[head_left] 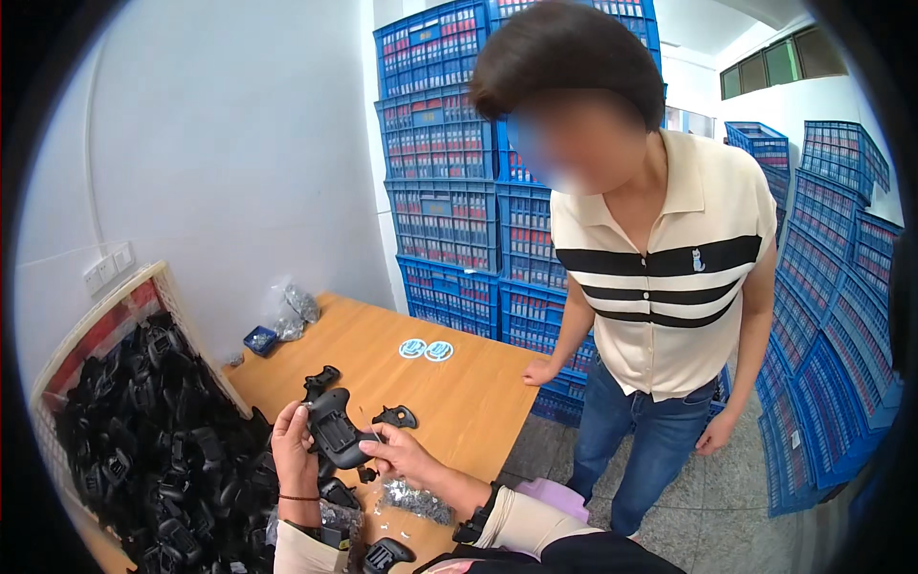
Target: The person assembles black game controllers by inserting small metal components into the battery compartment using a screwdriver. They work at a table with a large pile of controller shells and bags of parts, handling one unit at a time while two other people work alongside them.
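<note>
Above the table (478, 387), left hand (294, 445) and right hand (409, 455) both pinch one black controller (337, 430), one at each end, recessed side showing. Loose black part (399, 416) just past right hand; filled clear bag (418, 500) near it. Crate (206, 346) left, heaped with black shells (163, 450). Co-worker (660, 249) stands right.

The bench (483, 383) is orange-brown. Over it, the controller shell (337, 428) is black, as are the heaped shells (172, 421) left of the bench. Two discs (412, 348) on the bench are white and light blue. Beyond the bench, the stacked crates (430, 270) are blue, with contents (449, 231) seemingly red and white, though too small to be sure. Right of the bench, a cream shirt (660, 349) bears black stripes above blue jeans (655, 435).
</note>
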The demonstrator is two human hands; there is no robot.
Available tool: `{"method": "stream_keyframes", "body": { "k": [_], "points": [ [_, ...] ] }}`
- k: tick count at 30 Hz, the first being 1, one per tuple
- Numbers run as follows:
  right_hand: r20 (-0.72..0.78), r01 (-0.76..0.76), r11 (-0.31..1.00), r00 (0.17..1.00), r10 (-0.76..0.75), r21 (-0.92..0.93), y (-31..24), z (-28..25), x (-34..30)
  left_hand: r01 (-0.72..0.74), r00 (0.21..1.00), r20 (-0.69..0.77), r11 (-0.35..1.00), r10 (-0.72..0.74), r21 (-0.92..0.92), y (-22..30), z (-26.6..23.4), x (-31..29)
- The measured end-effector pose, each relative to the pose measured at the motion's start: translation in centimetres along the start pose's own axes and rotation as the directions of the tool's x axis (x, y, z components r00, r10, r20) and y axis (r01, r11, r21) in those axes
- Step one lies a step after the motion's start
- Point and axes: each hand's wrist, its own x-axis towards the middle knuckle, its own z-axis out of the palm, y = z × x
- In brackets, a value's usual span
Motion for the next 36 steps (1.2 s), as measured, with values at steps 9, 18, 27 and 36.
{"method": "stream_keyframes", "body": {
  "k": [9,18,27,36],
  "points": [
    [-0.047,-0.002,1.000,0.999,0.003,0.019,-1.6,0.3,-1.2,0.058,0.998,0.022,0.996,-0.057,-0.068,1.9,1.4,-2.2],
    [0.060,-0.060,0.983,0.997,0.050,0.176,-2.3,0.9,-1.7,0.022,1.000,0.007,0.966,-0.021,-0.259,2.6,-0.3,-2.8],
    [0.137,-0.110,0.987,0.986,0.094,0.120,-0.1,0.9,-1.3,-0.028,0.993,-0.117,0.988,0.010,-0.152,2.5,-3.7,-5.3],
    [0.203,-0.220,0.964,0.961,0.188,0.149,1.8,0.4,-0.2,-0.006,0.971,-0.240,0.998,-0.009,-0.062,2.2,-6.9,-9.0]
  ]
}}
